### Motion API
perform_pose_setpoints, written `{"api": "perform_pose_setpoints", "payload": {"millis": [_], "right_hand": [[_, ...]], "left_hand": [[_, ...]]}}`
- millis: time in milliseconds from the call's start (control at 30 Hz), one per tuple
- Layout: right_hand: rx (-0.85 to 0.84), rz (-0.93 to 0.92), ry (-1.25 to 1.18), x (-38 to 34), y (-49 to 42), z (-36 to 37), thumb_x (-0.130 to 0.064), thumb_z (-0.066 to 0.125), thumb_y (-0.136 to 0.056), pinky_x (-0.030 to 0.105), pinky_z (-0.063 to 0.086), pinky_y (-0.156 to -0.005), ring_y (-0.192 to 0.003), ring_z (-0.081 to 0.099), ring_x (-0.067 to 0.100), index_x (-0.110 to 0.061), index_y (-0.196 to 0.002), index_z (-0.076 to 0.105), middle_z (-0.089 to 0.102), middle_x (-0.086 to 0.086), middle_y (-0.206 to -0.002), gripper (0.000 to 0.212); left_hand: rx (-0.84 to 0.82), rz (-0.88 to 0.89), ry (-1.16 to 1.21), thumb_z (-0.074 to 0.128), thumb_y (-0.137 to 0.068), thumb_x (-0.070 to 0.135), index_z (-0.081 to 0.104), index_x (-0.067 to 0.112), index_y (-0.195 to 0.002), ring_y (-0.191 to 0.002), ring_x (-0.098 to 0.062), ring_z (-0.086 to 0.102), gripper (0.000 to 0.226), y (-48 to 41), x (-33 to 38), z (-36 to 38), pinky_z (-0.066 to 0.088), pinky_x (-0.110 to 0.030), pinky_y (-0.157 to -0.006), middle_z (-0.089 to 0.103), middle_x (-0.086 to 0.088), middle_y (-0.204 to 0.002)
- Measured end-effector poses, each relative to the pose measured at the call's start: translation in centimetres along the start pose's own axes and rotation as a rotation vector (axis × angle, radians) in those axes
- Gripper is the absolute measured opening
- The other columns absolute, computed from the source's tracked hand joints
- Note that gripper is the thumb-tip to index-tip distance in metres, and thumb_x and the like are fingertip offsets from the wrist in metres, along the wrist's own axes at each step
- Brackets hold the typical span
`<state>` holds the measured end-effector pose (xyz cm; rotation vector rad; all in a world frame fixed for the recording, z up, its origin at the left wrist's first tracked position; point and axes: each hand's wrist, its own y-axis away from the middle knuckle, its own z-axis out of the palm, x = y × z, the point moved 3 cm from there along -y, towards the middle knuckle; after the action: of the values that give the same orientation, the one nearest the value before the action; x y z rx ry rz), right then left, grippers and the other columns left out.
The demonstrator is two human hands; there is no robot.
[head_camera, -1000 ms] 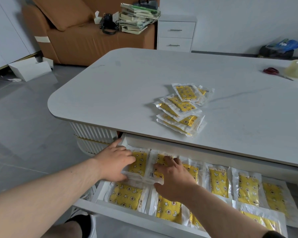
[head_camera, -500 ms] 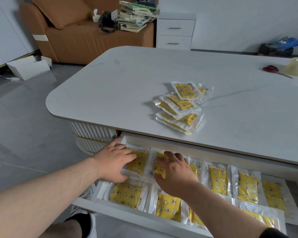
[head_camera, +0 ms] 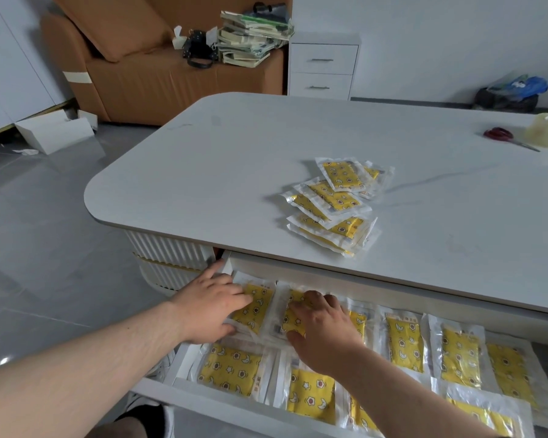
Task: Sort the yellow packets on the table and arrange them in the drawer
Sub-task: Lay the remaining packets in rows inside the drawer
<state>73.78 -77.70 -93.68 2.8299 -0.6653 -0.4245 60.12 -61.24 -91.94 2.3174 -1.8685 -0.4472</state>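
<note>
Nearest me, the pulled-out drawer (head_camera: 203,406) has a front row of yellow packets (head_camera: 231,369) lying flat, side by side. Just behind them both hands are down in the back row. The left hand (head_camera: 209,308) holds the leftmost back packet (head_camera: 257,306), fingers laid over its top and thumb tucked along its near edge. The right hand (head_camera: 325,331) has bent fingers on the second back packet (head_camera: 287,320), just beside the first, with its thumb at the near edge; it looks like a light pinch, though I can't see beneath. The two packets touch along their long sides, and those long sides run front to back, as with the rest of that row.

Beyond and above, on the white table (head_camera: 203,172), the unsorted pile (head_camera: 332,207) sits near the front edge, fanned out and skewed. It lies up and to the right of both hands, so I'd judge the right hand the nearer one to fetch from it, and each packet would need turning to match the row. Further off lie red scissors (head_camera: 500,135) and a tape roll (head_camera: 546,131).
</note>
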Motion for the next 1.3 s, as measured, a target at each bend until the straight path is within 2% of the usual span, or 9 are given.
{"api": "perform_pose_setpoints", "payload": {"millis": [233,367,500,633,767,900,1100,1200,1300], "right_hand": [[-0.006,-0.001,0.000,0.1,0.0,0.1,-0.052,0.041,-0.096,0.041,0.025,-0.118,-0.137,0.027,0.026,-0.035,-0.149,0.033,0.028,-0.002,-0.152,0.056],[0.004,0.003,-0.022,0.0,0.3,-0.7,-0.059,0.038,-0.094,0.043,0.021,-0.120,-0.142,0.023,0.026,-0.037,-0.150,0.028,0.022,-0.002,-0.158,0.062],[0.069,-0.069,-0.136,-0.4,1.8,-4.3,-0.060,0.043,-0.093,0.038,0.022,-0.120,-0.147,0.022,0.019,-0.035,-0.151,0.030,0.023,-0.006,-0.161,0.064],[0.074,-0.137,-0.255,-0.7,5.2,-10.0,-0.050,0.053,-0.091,0.024,0.040,-0.105,-0.129,0.049,0.009,-0.035,-0.136,0.053,0.054,-0.013,-0.142,0.047],[0.044,-0.193,-0.199,0.7,9.1,-14.1,-0.054,0.056,-0.088,0.020,0.044,-0.098,-0.116,0.056,-0.001,-0.039,-0.132,0.056,0.060,-0.023,-0.128,0.046],[0.156,-0.067,-0.321,4.9,10.9,-17.0,-0.047,0.059,-0.088,0.010,0.049,-0.080,-0.087,0.061,-0.008,-0.035,-0.113,0.068,0.066,-0.024,-0.099,0.029],[0.341,0.104,-0.506,9.5,7.1,-19.1,-0.033,0.063,-0.090,0.009,0.045,-0.069,-0.083,0.063,-0.003,-0.028,-0.107,0.071,0.068,-0.017,-0.090,0.020],[0.392,0.158,-0.569,11.1,3.4,-19.9,-0.033,0.066,-0.087,0.011,0.046,-0.070,-0.085,0.064,-0.004,-0.026,-0.108,0.072,0.070,-0.016,-0.093,0.023],[0.428,0.181,-0.594,12.2,-1.2,-20.6,-0.038,0.070,-0.083,0.017,0.048,-0.076,-0.092,0.065,0.000,-0.025,-0.112,0.070,0.070,-0.013,-0.102,0.031]], "left_hand": [[-0.007,-0.007,0.013,0.050,-0.088,0.061,0.029,0.032,-0.149,-0.141,-0.018,0.030,0.071,0.0,-0.1,-0.1,-0.015,-0.042,-0.117,0.045,0.005,-0.145],[-0.012,-0.018,0.034,0.043,-0.084,0.069,0.025,0.032,-0.151,-0.145,-0.017,0.021,0.079,0.4,-0.2,-0.9,-0.014,-0.040,-0.118,0.034,0.006,-0.152],[0.054,-0.075,0.150,0.045,-0.084,0.072,0.031,0.032,-0.149,-0.142,-0.012,0.027,0.078,1.2,0.0,-4.3,0.008,-0.034,-0.121,0.034,0.011,-0.154],[0.186,-0.155,0.410,0.049,-0.087,0.065,0.045,0.035,-0.140,-0.126,-0.001,0.045,0.061,2.6,1.6,-8.7,0.038,-0.023,-0.105,0.048,0.020,-0.140],[0.328,-0.205,0.551,0.046,-0.087,0.066,0.058,0.036,-0.124,-0.107,0.008,0.051,0.049,3.9,3.7,-11.8,0.043,-0.017,-0.088,0.053,0.030,-0.114],[0.409,-0.207,0.606,0.038,-0.081,0.068,0.064,0.037,-0.109,-0.095,0.011,0.054,0.049,3.5,4.9,-14.1,0.045,-0.014,-0.084,0.060,0.027,-0.102],[0.568,-0.465,0.765,0.052,-0.089,0.053,0.063,0.033,-0.087,-0.086,0.000,0.060,0.022,0.2,3.1,-15.8,0.052,-0.030,-0.078,0.065,0.016,-0.090],[0.575,-0.682,0.806,0.051,-0.089,0.052,0.058,0.018,-0.082,-0.079,-0.019,0.061,0.035,-3.6,1.6,-17.6,0.047,-0.032,-0.066,0.063,0.004,-0.081],[0.462,-0.770,0.735,0.043,-0.086,0.065,0.050,0.015,-0.083,-0.076,-0.023,0.056,0.051,-7.8,1.1,-19.4,0.039,-0.030,-0.060,0.055,0.002,-0.079]]}}
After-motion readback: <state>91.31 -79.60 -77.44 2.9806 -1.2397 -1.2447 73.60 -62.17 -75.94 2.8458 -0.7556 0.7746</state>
